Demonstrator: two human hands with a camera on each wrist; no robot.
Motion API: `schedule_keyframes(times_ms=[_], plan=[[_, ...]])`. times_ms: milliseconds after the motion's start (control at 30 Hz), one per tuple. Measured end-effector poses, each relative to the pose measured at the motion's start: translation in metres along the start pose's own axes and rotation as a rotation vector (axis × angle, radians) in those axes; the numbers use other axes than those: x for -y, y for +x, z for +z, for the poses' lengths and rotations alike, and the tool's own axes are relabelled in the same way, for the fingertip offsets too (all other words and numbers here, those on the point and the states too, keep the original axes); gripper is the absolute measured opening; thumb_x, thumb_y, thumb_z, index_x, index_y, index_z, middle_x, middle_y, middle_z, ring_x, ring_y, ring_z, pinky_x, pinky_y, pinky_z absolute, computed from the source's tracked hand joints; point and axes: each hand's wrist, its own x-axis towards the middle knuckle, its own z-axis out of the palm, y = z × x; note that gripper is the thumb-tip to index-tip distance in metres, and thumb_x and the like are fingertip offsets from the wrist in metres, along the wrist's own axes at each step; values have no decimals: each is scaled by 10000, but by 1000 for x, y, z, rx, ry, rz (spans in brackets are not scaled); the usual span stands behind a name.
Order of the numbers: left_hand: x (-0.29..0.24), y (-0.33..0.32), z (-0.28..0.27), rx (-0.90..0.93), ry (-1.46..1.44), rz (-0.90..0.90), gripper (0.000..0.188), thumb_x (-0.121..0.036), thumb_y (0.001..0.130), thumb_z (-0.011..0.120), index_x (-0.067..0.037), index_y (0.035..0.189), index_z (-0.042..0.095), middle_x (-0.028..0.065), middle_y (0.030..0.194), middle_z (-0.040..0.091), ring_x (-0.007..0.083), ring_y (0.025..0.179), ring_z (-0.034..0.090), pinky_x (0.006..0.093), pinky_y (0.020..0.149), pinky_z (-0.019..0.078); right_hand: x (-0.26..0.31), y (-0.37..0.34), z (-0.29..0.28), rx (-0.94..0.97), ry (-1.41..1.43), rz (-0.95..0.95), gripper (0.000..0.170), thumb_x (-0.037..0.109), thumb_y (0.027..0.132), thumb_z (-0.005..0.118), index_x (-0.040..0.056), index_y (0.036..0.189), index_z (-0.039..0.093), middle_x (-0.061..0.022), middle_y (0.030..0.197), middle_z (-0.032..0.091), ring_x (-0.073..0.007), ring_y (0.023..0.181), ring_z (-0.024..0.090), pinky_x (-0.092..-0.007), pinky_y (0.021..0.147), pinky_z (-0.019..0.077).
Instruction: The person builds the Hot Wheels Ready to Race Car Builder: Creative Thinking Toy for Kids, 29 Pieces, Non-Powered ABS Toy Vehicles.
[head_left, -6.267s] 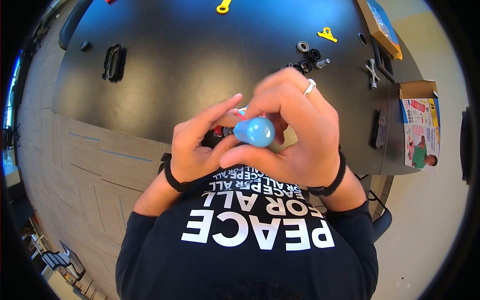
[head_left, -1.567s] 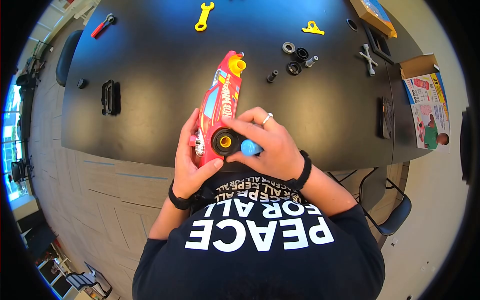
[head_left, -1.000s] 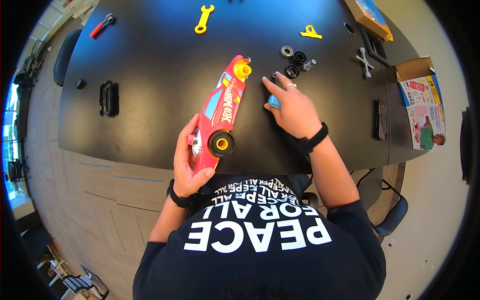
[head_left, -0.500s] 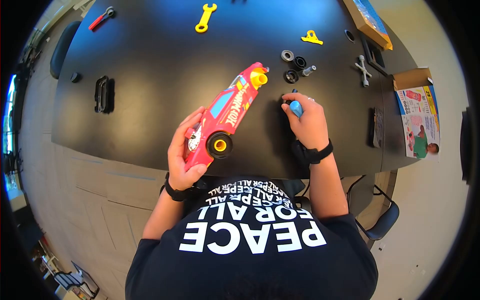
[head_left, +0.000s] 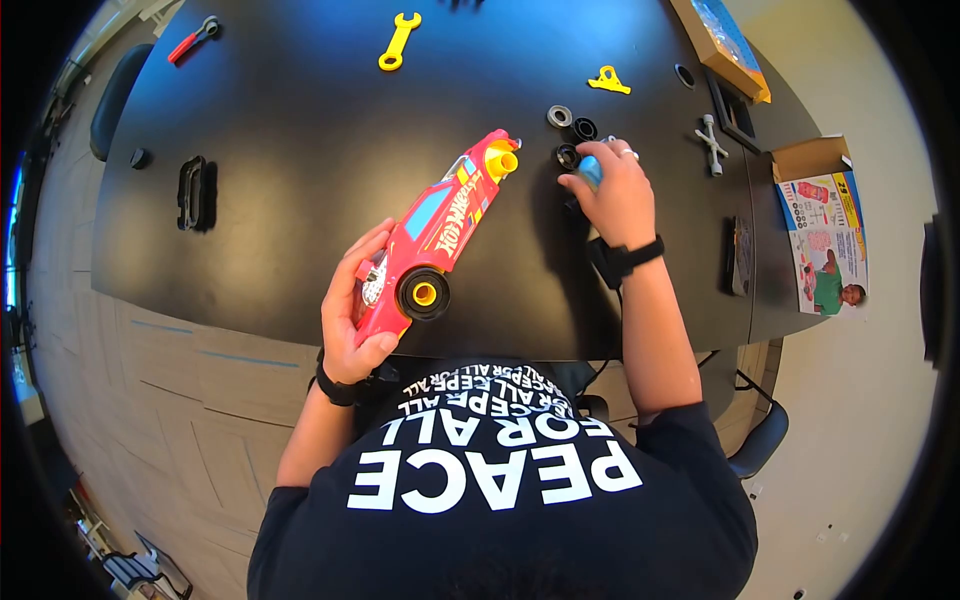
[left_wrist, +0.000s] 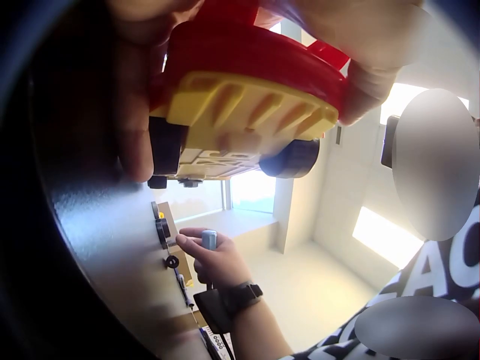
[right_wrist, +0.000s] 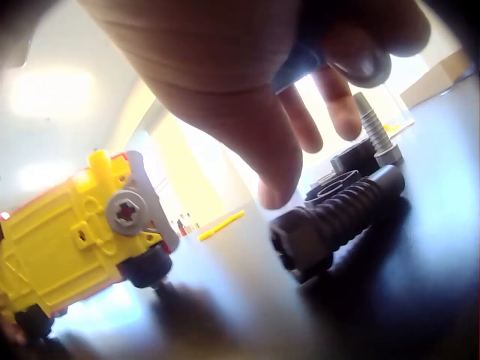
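Observation:
My left hand (head_left: 352,305) grips the near end of a red toy car (head_left: 440,225) and holds it over the table. A black wheel (head_left: 424,293) with a yellow hub is on the car's near end; a bare yellow hub (head_left: 503,163) shows at the far end. The left wrist view shows its yellow underside (left_wrist: 247,112). My right hand (head_left: 622,200) holds a blue-handled tool (head_left: 591,170) against the palm, its shaft hidden. Those fingers extend over a grey bolt (right_wrist: 375,127). A black bolt (right_wrist: 337,217) lies on the table beneath the hand.
Loose wheels (head_left: 568,155) and a grey ring (head_left: 559,117) lie by my right hand. Farther out are a yellow wrench (head_left: 399,42), a yellow piece (head_left: 609,80), a red-handled ratchet (head_left: 193,40) and a grey cross wrench (head_left: 711,145). A printed box (head_left: 825,230) stands at right.
My right hand went from the car's wheel to the loose parts at right, keeping the blue-handled tool. The black bolt now lies nearer me. My left hand still holds the car, now tilted rightward.

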Motion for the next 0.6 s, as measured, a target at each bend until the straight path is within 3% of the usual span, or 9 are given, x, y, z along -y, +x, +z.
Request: schedule_keyframes(times_ms=[200,300,400,500,533,600], plan=[[0,-1,0,-7,-11,8,1108,-630,839,877,59,1604,469,287,1679,439,351,1561,461,456,1282,350,5,18,14,98,-60,-11,423,345,819,943,119,1138,781,-101,1148,744,-365,1021,751,-485,830,618],[-1,1,0,0,-17,22,1087,-602,846,877,61,1604,469,283,1683,436,346,1561,461,451,1282,350,8,21,11,128,-112,-29,310,304,869,892,115,1087,778,-109,1109,761,-371,975,757,-492,825,619],[-2,0,-1,9,-12,31,1061,-567,854,876,62,1605,469,281,1686,431,343,1561,463,447,1281,349,6,22,14,53,-170,-83,170,186,949,724,118,1095,777,-153,972,780,-396,922,755,-507,814,613],[-3,0,-1,17,-8,40,1041,-535,858,877,58,1609,467,279,1688,427,343,1560,464,444,1281,347,1,28,15,-77,-89,-176,193,150,933,740,89,1112,775,-172,971,781,-401,923,755,-504,830,615],[-5,0,1,5,14,23,1074,-597,854,853,68,1604,468,284,1688,429,345,1552,473,455,1277,355,-1,28,6,-55,56,-198,252,84,908,746,72,1159,771,-196,990,777,-415,913,746,-490,840,615],[-5,0,2,-15,33,13,1112,-660,850,830,78,1600,468,290,1688,432,348,1545,483,466,1272,363,15,21,-11,-38,483,-107,257,-9,968,716,25,1221,744,-137,1008,807,-258,838,768,-384,761,600]])
